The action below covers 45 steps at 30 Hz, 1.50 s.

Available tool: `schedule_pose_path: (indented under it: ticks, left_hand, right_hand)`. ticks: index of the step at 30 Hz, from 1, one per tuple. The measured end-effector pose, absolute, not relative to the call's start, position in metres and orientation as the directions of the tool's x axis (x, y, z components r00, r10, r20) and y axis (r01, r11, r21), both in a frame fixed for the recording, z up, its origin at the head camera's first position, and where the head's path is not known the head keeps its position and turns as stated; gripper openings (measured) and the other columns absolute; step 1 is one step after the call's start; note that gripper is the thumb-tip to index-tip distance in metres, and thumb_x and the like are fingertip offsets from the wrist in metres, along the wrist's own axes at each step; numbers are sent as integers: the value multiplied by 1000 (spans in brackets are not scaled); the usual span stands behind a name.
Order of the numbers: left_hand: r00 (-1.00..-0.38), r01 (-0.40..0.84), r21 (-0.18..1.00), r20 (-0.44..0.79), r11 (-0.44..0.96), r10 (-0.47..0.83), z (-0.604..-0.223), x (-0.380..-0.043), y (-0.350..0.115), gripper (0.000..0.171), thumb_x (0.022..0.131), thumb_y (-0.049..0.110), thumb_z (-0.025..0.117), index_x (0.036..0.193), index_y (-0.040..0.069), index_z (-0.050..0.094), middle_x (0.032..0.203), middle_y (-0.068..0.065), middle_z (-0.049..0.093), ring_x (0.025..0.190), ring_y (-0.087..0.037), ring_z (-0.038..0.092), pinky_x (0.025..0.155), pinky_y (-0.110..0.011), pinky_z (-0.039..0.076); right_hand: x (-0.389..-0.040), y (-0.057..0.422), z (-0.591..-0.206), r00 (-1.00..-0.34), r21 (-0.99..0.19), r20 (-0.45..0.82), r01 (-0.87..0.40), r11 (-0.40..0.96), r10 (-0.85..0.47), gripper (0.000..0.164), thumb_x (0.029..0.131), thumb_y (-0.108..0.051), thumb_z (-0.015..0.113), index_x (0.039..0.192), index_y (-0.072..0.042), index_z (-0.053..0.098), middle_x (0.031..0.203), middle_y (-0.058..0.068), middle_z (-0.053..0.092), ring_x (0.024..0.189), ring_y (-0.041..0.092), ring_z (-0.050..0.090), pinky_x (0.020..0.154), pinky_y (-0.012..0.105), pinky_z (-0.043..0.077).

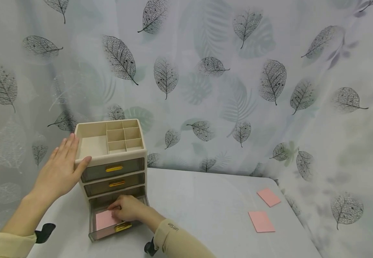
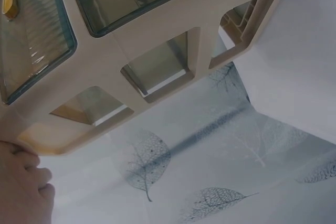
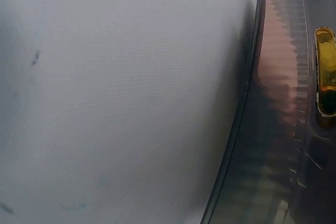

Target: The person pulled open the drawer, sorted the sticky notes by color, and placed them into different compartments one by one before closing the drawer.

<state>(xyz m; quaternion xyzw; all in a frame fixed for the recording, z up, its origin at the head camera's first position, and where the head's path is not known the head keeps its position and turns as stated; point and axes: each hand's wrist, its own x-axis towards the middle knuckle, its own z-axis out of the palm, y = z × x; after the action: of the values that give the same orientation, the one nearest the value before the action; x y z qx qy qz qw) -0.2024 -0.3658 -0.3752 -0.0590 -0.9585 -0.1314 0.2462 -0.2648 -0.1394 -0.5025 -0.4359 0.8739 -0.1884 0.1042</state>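
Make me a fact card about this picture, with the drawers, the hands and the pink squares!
Box: cream drawer box on a white table
Top drawer: shut
Middle drawer: shut
Bottom drawer: pulled out
Left hand: rests on the box's upper left edge
Right hand: over the pink square inside; pinching or not is unclear
Table's right side: two more pink squares
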Motion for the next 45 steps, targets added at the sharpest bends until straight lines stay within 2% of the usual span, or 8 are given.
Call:
schedule_pose_path:
  ticks: [6, 13, 24, 31, 37, 45]
  left_hand:
    - [-870, 181, 225, 491, 957, 50, -376, -203, -365, 79, 112, 43, 40, 164, -7, 6, 171, -29, 2, 158, -46, -1, 129, -51, -6]
    - [-867, 183, 225, 496, 957, 49, -376, -203, -367, 79, 112, 43, 40, 163, -8, 7, 170, -30, 3, 158, -46, -1, 129, -51, -6]
    - [-865, 186, 227, 499, 956, 49, -376, -202, -367, 80, 112, 43, 40, 164, -7, 5, 171, -27, 1, 158, -45, -1, 129, -50, -7]
    - [-863, 190, 232, 502, 954, 50, -377, -203, -368, 80, 112, 44, 41, 164, -6, 6, 171, -28, 3, 158, -46, 0, 129, -54, -5]
    - [-870, 186, 235, 492, 954, 49, -376, -203, -367, 80, 112, 44, 40, 164, -6, 4, 171, -29, 2, 158, -46, -2, 129, -53, -6]
    - [-871, 184, 223, 489, 957, 53, -376, -203, -367, 81, 112, 45, 39, 164, -6, 3, 171, -28, 1, 158, -45, -3, 129, -52, -7]
  right_hand:
    - [-263, -139, -503, -623, -427, -56, -691, 583, -780, 32, 102, -28, 62, 131, -29, 74, 133, -12, 65, 133, 9, 53, 115, 26, 40]
    - [-262, -140, -502, -625, -410, -49, -699, 586, -779, 33, 102, -30, 62, 134, -29, 72, 136, -10, 65, 133, 9, 55, 110, 25, 44]
    - [-256, -131, -490, -613, -366, 1, -736, 570, -790, 35, 102, -33, 62, 136, -29, 71, 134, -12, 66, 123, 3, 60, 98, 17, 49]
    - [-249, -115, -480, -609, -440, 94, -736, 516, -788, 32, 103, -31, 63, 133, -27, 72, 133, -13, 66, 109, -3, 62, 85, 12, 50]
    - [-246, -93, -474, -593, -556, 188, -722, 413, -783, 32, 104, -25, 62, 134, -20, 71, 130, -8, 68, 94, -8, 60, 75, 7, 48]
    - [-246, -62, -465, -579, -632, 333, -723, 279, -744, 31, 103, -18, 64, 132, -11, 71, 129, -1, 71, 102, -5, 63, 82, 11, 53]
